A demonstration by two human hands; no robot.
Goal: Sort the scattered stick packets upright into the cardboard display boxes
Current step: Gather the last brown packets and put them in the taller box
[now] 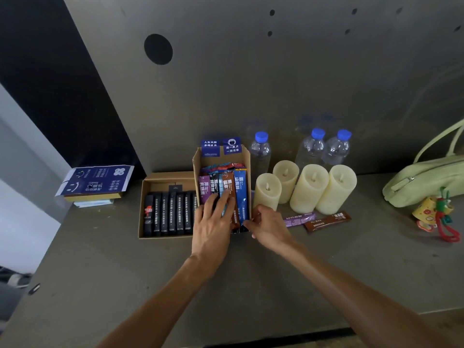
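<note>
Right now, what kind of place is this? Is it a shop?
Probably a little drinks corner, not clearly a shop: cardboard display boxes of stick packets, water bottles and candles stand on a grey counter against a wall.

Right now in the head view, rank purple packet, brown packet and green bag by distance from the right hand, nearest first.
1. purple packet, just right of the right hand.
2. brown packet, next over, further right.
3. green bag, far right edge.
</note>
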